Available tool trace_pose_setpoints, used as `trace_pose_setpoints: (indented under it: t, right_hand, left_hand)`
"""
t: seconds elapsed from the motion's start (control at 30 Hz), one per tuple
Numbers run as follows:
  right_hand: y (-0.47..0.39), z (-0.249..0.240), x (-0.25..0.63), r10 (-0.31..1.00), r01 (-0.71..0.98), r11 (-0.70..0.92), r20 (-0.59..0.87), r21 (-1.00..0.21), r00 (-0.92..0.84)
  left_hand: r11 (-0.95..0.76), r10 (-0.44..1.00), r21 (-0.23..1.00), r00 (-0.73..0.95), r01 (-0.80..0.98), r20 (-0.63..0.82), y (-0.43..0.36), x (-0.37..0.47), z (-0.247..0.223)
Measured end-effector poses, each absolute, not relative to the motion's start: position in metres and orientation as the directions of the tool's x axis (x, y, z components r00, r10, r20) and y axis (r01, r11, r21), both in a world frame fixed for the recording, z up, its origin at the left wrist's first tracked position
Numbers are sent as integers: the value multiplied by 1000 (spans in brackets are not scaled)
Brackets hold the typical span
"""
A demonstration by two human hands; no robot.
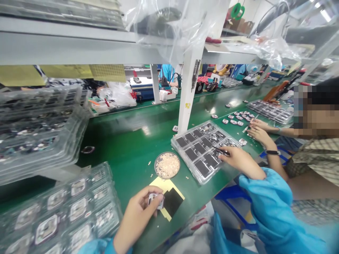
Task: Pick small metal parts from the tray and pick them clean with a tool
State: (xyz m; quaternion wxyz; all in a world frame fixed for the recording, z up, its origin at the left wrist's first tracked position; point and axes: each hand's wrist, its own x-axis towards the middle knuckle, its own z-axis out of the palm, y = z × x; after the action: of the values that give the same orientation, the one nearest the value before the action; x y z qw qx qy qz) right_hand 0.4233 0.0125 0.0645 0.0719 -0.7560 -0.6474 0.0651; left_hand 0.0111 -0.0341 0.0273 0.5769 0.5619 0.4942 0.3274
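My left hand [139, 215] is closed around a small rounded-square device housing [152, 198] with a pale rim, gripped between thumb and fingers above the bench's near edge. My right hand [241, 161] holds black tweezers [221, 151], their tips over a clear compartment tray [203, 180]. Dark square panels with thin cables [190, 154] fill many of its compartments. Just beyond my left hand lies a yellow sheet [159, 182] with a black square [173, 203] on it. A round dish [155, 170] of tiny beige pieces stands behind the sheet.
At lower left, a clear tray [115, 197] holds several similar housings. Stacked clear trays [82, 141] rise behind it. A white post [186, 102] supports the overhead shelf [79, 51]. On the right, a co-worker's hands [261, 134] work near scattered housings [233, 122].
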Motion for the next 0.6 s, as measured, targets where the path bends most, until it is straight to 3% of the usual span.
trace_pose_setpoints:
  t: [0.33, 0.4, 0.5, 0.6]
  right_hand:
    - [25, 75, 429, 997, 945, -72, -16, -319, 70]
    - [23, 78, 425, 996, 932, -60, 35, -358, 78]
    - [17, 86, 412, 975, 875, 13, 198, -485, 96]
    - [10, 97, 385, 974, 753, 104, 221, -649, 56]
  left_hand:
    - [99, 901, 959, 385, 265, -199, -38, 10, 33]
    - [104, 894, 961, 400, 257, -204, -39, 12, 35]
    - [117, 887, 962, 410, 248, -214, -39, 15, 38]
    - [132, 877, 964, 426, 230, -222, -39, 18, 41]
